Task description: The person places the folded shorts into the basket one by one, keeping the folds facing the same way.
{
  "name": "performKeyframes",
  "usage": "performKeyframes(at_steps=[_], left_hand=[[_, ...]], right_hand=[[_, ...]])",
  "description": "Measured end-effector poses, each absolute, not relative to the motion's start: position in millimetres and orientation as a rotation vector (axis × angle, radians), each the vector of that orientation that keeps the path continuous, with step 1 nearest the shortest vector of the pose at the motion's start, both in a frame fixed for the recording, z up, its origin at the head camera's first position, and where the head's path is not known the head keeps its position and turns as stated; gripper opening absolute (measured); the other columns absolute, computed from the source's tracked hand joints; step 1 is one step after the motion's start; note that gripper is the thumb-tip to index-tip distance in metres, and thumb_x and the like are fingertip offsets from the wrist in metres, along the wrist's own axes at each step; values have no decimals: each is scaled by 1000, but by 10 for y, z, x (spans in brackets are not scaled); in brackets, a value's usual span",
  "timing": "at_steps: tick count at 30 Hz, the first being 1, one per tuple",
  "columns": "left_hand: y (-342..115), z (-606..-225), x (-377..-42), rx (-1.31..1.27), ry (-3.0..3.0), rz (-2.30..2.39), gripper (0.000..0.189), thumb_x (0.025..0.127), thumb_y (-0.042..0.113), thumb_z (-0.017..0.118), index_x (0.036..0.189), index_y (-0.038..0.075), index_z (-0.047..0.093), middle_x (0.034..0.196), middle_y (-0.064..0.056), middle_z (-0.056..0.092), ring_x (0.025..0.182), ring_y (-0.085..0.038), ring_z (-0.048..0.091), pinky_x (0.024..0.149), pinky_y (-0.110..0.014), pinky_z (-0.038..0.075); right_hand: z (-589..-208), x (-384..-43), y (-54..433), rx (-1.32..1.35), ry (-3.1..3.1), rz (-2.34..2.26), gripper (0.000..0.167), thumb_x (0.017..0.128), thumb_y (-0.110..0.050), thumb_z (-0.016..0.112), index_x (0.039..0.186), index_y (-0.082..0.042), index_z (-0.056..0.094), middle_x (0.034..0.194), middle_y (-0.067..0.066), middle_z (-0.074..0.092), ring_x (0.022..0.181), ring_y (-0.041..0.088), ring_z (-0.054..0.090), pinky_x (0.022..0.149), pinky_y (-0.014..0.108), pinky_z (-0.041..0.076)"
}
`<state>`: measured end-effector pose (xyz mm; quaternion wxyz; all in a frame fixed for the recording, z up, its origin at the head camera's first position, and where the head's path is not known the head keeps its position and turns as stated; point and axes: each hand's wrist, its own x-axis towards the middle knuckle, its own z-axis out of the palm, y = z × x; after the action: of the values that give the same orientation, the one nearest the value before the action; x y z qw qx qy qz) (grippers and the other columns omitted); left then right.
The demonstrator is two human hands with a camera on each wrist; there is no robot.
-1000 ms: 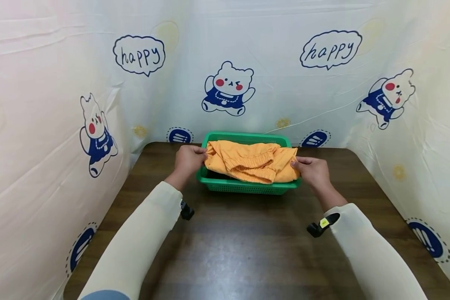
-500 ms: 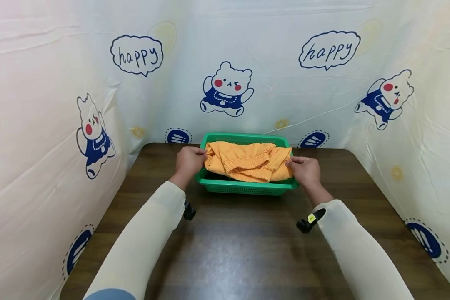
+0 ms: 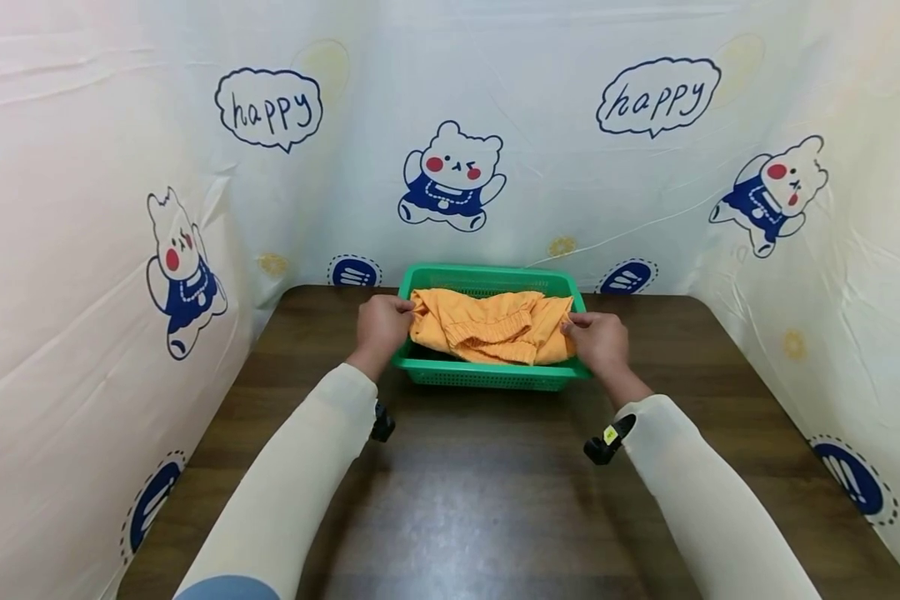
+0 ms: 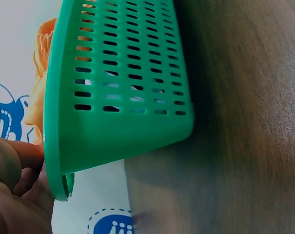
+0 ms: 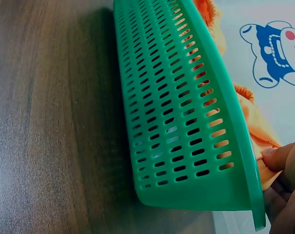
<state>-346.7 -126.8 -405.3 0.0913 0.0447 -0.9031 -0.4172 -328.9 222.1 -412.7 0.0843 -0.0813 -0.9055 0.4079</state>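
A folded orange garment (image 3: 491, 321) with gathered elastic bands lies within the rim of a green perforated plastic basket (image 3: 487, 379). My left hand (image 3: 381, 327) pinches the garment's left end between thumb and fingers, beside the basket's left rim. At the opposite end, my right hand (image 3: 602, 340) pinches the cloth by the right rim. The right wrist view shows the thumb of the right hand (image 5: 287, 178) pressing a fold of orange cloth (image 5: 265, 163). In the left wrist view, the basket wall (image 4: 123, 83) hides most of the garment.
The basket stands near the back edge of a dark wooden table (image 3: 450, 500). A white curtain (image 3: 555, 92) printed with bears and "happy" bubbles surrounds the table at the back and sides. Black wrist cameras (image 3: 603, 446) sit at both cuffs.
My right hand has moved left, bringing the garment's right end in from over the right rim. The garment sits slightly lower in the basket. Both hands keep their pinch.
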Motion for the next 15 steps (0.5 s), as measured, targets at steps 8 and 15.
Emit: performKeyframes(at_steps=[8,15], left_hand=[[-1262,-4048,-3429,39,-2679,-1142,19,97,8,66,109,6,80,108,-8,76,93,-24,70,75,-39,61],[-1272,-4084,-3394,35,-2671,-1173,17,98,10,68,109,7,80,110,-7,76,95,-23,70,75,-39,61]], right_hand=[[-4124,-3277,2184,-147,-2723,1116,33,98,-17,71,129,-3,71,116,14,74,109,29,68,86,42,59],[-4159,-3219,2209,-133,-2658,1147,33,97,-11,71,128,1,69,116,17,73,110,32,67,91,45,57]])
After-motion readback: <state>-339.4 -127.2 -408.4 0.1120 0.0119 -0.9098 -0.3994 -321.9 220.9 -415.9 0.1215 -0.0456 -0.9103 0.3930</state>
